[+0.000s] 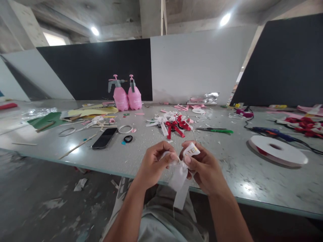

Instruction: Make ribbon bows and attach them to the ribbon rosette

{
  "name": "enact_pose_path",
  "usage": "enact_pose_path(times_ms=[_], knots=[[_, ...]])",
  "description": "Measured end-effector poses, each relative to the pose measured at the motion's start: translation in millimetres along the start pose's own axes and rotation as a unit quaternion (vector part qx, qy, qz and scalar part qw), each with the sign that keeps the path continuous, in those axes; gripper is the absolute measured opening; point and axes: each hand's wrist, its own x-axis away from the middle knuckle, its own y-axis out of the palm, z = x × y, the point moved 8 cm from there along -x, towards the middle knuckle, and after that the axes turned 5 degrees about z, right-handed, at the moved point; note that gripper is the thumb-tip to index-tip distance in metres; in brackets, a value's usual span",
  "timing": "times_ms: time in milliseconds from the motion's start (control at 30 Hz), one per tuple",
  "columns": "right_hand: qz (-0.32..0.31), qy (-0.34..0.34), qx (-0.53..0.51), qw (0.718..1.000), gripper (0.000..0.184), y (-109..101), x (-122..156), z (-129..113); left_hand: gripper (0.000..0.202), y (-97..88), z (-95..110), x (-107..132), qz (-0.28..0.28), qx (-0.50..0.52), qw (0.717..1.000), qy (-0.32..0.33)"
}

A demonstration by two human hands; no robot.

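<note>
A white ribbon bow point(181, 186) is pinched between my two hands just past the table's front edge, its two tails hanging down over my lap. My left hand point(157, 164) grips the loop on the left with thumb and forefinger. On the other side, my right hand point(203, 164) pinches the right loop near the knot, where part of some printed lettering shows. The knot itself is partly covered by my fingers. Beyond my hands lies a pile of white and red ribbon bows point(174, 124).
Two pink spray bottles point(121, 98) stand at the back. A black phone point(104, 138), a black tape ring point(128, 138) and a white ring point(125, 129) lie left. On the right are green-handled scissors point(220, 131), a ribbon spool point(280, 151) and a blue glue gun point(275, 133) with its cord.
</note>
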Motion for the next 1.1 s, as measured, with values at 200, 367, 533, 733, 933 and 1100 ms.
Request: enact_pose_path(times_ms=[200, 367, 533, 733, 933, 1100], knots=[[0.054, -0.047, 0.005, 0.997, 0.04, 3, -4, -5, 0.036, -17.5, -3, -4, 0.147, 0.135, 0.979, 0.03], [0.133, -0.112, 0.062, 0.983, 0.034, -4, -3, -13, 0.049, 1.8, -20, 2, 0.091, 0.146, 0.984, -0.048], [0.133, -0.095, 0.081, 0.983, 0.022, -6, -4, -6, 0.032, 1.8, -28, 5, 0.09, 0.04, 0.993, -0.065], [0.133, 0.056, -0.047, 0.988, 0.029, -9, -5, 15, 0.03, 0.4, -26, 4, 0.064, -0.003, 0.996, -0.066], [0.144, 0.105, -0.124, 0.976, 0.029, -10, -5, 24, 0.029, 0.9, -28, 3, 0.054, 0.043, 0.995, -0.075], [0.161, 0.07, -0.12, 0.977, 0.039, -17, -9, 18, 0.03, -3.4, -33, 2, 0.095, 0.071, 0.988, -0.096]])
